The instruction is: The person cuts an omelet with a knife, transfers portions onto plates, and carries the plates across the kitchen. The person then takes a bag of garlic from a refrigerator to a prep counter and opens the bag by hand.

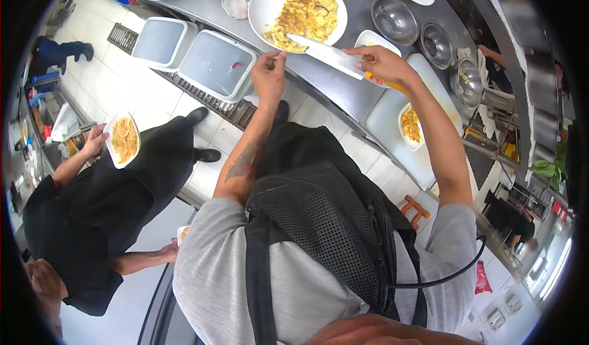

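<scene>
A large white plate (259,15) lies on the steel counter with a yellow-brown omelette (310,15) spread over it. My right hand (385,66) is closed around the yellow-orange handle of a wide-bladed knife (331,56). The blade points left, its tip over the omelette's lower edge. Just below the plate's near rim is my left hand (269,76), thumb and fingers drawn together. Whether it pinches a bit of food or touches the rim, I cannot make out. Under my right hand sits a smaller white dish (368,37), partly hidden.
Steel bowls (394,19) stand right of the plate. A white cutting board (381,124) carries a bowl of yellow food (410,127). Grey lidded bins (218,65) are left of the counter. At my left, a co-worker in black (104,204) holds a plate of noodles (124,141).
</scene>
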The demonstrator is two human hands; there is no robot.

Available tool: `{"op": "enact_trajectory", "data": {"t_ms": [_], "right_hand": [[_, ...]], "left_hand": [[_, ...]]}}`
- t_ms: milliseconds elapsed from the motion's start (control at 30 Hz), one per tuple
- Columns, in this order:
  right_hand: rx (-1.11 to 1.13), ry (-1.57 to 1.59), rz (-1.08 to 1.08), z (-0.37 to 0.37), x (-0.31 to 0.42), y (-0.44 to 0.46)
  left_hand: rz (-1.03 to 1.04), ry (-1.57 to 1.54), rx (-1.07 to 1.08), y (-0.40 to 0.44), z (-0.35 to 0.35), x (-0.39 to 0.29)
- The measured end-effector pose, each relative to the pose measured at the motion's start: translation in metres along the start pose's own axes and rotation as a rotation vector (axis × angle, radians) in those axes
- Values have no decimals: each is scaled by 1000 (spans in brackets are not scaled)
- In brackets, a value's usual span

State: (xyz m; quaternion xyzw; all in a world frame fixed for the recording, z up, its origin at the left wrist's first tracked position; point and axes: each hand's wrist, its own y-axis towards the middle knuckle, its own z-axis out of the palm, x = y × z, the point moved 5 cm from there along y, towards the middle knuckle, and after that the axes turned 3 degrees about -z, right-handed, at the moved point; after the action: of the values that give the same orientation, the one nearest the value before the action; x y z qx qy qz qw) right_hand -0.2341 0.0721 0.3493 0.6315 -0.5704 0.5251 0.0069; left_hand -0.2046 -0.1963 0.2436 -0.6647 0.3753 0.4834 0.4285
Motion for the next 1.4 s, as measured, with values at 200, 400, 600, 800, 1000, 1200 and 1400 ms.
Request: {"op": "enact_trajectory", "data": {"t_ms": [200,400,600,800,1000,1200,1400], "right_hand": [[15,152,-19,10,-13,-7],[-152,183,-36,6,-32,-57],[-384,150,159,-16,-81,-154],[-784,-605,97,-12,-103,-184],[-1102,-128,388,18,-234,-300],[-1277,-90,426,58,-344,-279],[-1393,199,735,83,-249,-278]], "left_hand": [[172,36,-65,8,8,-26],[183,-119,134,-11,45,-63],[221,-96,395,-49,137,-59],[224,239,479,-63,161,-38],[146,299,477,-53,73,46],[-94,153,690,-77,120,19],[-456,42,734,-55,183,15]]}}
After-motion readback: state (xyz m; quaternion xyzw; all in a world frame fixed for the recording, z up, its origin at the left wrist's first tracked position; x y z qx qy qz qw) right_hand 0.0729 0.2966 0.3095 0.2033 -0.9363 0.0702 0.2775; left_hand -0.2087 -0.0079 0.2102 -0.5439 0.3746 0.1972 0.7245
